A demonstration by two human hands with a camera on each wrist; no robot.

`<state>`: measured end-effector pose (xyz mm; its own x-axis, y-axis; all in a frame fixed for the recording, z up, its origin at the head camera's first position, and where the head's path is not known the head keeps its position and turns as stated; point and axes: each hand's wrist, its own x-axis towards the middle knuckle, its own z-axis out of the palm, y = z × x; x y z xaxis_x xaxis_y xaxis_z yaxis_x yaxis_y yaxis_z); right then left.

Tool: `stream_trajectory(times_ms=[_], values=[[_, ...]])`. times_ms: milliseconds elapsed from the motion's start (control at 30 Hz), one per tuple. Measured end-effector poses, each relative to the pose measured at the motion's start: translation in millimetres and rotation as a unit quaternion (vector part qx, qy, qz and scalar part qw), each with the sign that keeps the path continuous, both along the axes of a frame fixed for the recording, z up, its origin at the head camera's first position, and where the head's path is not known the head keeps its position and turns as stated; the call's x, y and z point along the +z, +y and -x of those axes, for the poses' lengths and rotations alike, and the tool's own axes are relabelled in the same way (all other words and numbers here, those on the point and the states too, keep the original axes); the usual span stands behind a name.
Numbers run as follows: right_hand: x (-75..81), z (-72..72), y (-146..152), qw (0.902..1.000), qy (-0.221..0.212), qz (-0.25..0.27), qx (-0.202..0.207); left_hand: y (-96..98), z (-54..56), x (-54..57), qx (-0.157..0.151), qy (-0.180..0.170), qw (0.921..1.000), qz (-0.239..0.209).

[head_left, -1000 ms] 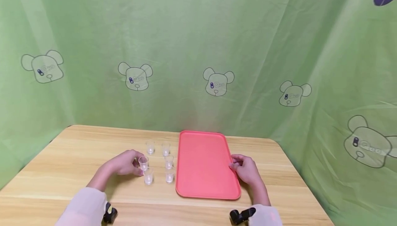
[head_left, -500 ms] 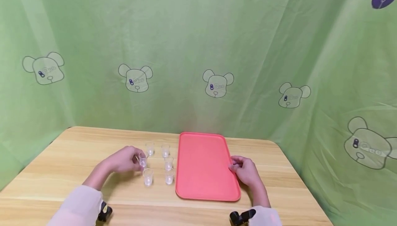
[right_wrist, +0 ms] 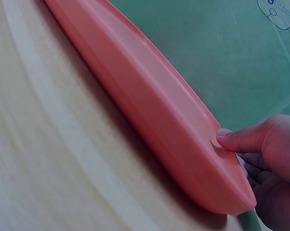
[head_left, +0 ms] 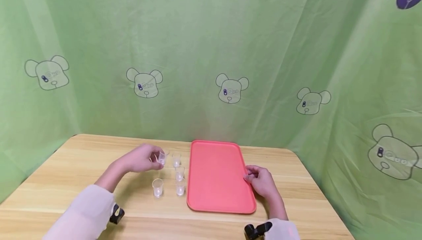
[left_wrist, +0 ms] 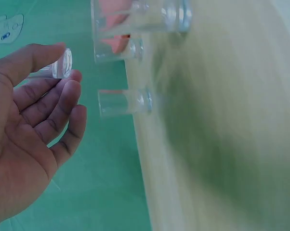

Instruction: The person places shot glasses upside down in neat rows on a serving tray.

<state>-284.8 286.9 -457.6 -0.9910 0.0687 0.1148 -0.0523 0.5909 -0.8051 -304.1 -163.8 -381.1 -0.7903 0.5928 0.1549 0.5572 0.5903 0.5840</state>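
The left hand (head_left: pixel 143 158) pinches 1 clear shot glass (left_wrist: pixel 64 63), carried toward 12 o'clock and off the bench (head_left: pixel 165 225), so it's now parted from the 6 o'clock glass (head_left: pixel 158 189). The right hand (head_left: pixel 262 182) grips the red tray (head_left: pixel 217 176) at 3 o'clock.

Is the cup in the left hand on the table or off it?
Off it: the left wrist view shows the cup pinched by the left hand, base clear of the table.

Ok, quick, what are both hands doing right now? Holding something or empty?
Left hand: closed, pinching a small clear cup.
Right hand: closed, holding the red tray by its edge.
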Motion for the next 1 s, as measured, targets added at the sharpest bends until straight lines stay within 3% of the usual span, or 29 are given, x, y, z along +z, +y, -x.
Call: stream_trajectory(times_ms=[500, 1000], values=[[-2.8, -1.9, -1.2, 0.9999, 0.002, 0.011, -0.001, 66.6, 14.7, 28.7, -0.052, 0.027, 0.9977, 0.033], [1.6, -1.7, -0.2, 1.0000, 0.000, -0.001, -0.002, 137.0, 28.2, 55.7, -0.082, 0.034, 0.9950, 0.046]])
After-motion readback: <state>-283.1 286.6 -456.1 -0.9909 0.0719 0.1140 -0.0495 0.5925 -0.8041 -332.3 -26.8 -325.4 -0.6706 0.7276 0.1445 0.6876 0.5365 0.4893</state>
